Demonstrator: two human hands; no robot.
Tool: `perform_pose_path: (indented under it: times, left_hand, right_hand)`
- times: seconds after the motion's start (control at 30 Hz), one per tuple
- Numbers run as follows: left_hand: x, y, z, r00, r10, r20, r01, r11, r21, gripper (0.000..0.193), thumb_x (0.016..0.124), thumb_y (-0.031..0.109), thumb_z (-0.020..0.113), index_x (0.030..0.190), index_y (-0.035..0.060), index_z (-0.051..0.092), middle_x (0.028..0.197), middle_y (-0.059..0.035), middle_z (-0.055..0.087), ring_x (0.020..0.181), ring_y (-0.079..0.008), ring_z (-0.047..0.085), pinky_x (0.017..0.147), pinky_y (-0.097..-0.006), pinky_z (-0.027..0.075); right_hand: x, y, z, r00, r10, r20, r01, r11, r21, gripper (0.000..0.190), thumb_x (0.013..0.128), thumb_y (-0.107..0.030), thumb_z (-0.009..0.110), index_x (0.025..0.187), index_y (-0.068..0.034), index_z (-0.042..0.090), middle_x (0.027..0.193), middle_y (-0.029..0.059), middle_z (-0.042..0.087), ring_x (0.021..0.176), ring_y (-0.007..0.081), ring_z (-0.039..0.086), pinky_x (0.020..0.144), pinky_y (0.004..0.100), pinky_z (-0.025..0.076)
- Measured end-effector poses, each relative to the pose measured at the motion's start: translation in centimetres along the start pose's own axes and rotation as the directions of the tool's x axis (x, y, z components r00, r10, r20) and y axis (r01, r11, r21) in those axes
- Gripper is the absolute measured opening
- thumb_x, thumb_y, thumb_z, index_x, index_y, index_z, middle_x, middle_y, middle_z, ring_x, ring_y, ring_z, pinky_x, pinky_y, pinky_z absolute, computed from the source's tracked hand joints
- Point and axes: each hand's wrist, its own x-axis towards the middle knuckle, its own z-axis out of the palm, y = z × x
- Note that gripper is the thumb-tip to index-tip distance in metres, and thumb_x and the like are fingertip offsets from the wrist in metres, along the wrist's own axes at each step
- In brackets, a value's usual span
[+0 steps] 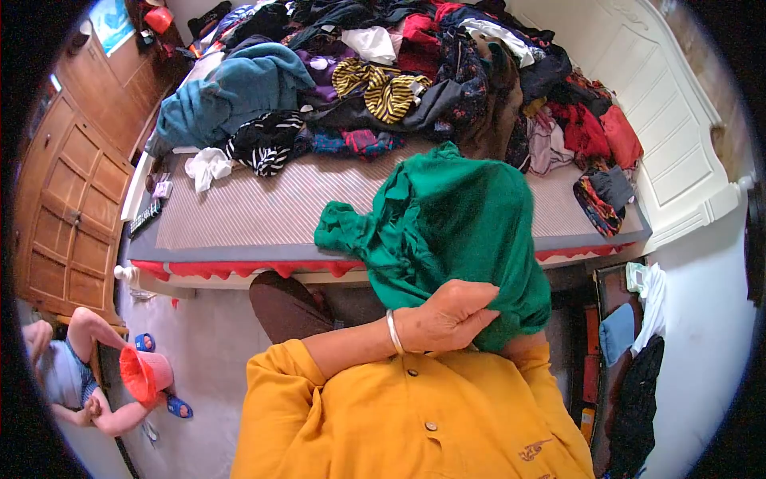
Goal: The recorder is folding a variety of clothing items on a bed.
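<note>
A green garment (473, 221) hangs over the near edge of the bed, bunched on its left side and spread smoother on its right. My left hand (449, 317), with a silver bangle at the wrist, reaches across my body and pinches the lower part of the green cloth. My right hand is hidden; only a bit of that forearm shows beneath the green garment, which covers the rest. Beyond the garment lies a large pile of mixed clothes, with a teal fleece cloth (233, 96), a black-and-white striped cloth (266, 141) and a yellow-and-black striped piece (389, 96).
The bed has a striped mat (269, 197) and a white headboard (652, 114) at right. A remote control (145, 217) lies at its left corner. At lower left another person sits near a red wastebasket (143, 374). Wooden cabinet doors (75, 209) stand at left.
</note>
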Motion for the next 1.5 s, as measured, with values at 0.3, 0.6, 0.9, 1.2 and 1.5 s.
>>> perform_pose_path:
  times: [0.3, 0.6, 0.9, 1.2, 1.5]
  left_hand:
    - [-1.0, 0.0, 1.9, 0.891, -0.083, 0.447, 0.219, 0.940, -0.262, 0.021, 0.090, 0.006, 0.054, 0.075, -0.0007, 0.041, 0.063, -0.0198, 0.036, 0.056, -0.0391, 0.034, 0.050, -0.0412, 0.032]
    - [0.3, -1.6, -1.3, 0.975, -0.080, 0.207, 0.013, 0.951, 0.308, 0.013, 0.085, 0.009, 0.054, 0.075, 0.0037, 0.049, 0.065, -0.0166, 0.046, 0.059, -0.0373, 0.051, 0.053, -0.0451, 0.040]
    - [1.7, -12.8, -23.9, 0.504, -0.453, -0.735, 0.667, 0.745, -0.002, 0.022, 0.092, 0.014, 0.053, 0.098, -0.0025, 0.065, 0.089, -0.0063, 0.068, 0.079, -0.0188, 0.062, 0.071, -0.0343, 0.050]
    - [-9.5, -10.4, -9.3, 0.596, -0.499, -0.629, 0.644, 0.765, 0.004, 0.031, 0.087, 0.026, 0.063, 0.101, -0.0018, 0.062, 0.079, -0.0099, 0.061, 0.074, -0.0139, 0.058, 0.065, -0.0292, 0.048]
    - [-17.2, -12.8, -4.8, 0.288, -0.927, -0.242, 0.952, 0.249, 0.180, 0.056, 0.077, 0.044, 0.071, 0.099, -0.0071, 0.065, 0.094, -0.0227, 0.067, 0.088, -0.0344, 0.065, 0.079, -0.0402, 0.049]
  right_hand:
    - [0.2, 4.7, 3.0, 0.896, 0.304, -0.324, -0.189, 0.921, 0.341, 0.050, 0.096, -0.033, 0.046, 0.136, -0.004, 0.043, 0.111, 0.0130, 0.058, 0.098, 0.0232, 0.054, 0.094, 0.0355, 0.041]
    - [-1.7, 7.6, 0.5, 0.740, 0.498, 0.453, -0.673, 0.564, 0.479, 0.048, 0.093, -0.037, 0.051, 0.126, -0.002, 0.055, 0.096, 0.0050, 0.063, 0.089, 0.0190, 0.057, 0.087, 0.0292, 0.044]
    - [-4.4, -1.6, -7.0, 0.679, 0.478, 0.557, -0.723, 0.308, 0.618, 0.036, 0.092, -0.023, 0.056, 0.118, 0.003, 0.057, 0.107, 0.0122, 0.065, 0.097, 0.0217, 0.064, 0.088, 0.0359, 0.050]
    - [-1.7, 2.5, -7.2, 0.717, 0.547, 0.432, -0.446, -0.115, 0.887, 0.052, 0.088, -0.022, 0.061, 0.131, 0.005, 0.046, 0.120, 0.0167, 0.062, 0.107, 0.0261, 0.062, 0.094, 0.0400, 0.050]
    - [0.0, -2.8, -5.0, 0.741, 0.407, 0.534, -0.522, -0.151, 0.839, 0.058, 0.086, -0.013, 0.062, 0.137, 0.005, 0.041, 0.125, 0.0177, 0.059, 0.112, 0.0287, 0.060, 0.098, 0.0427, 0.048]
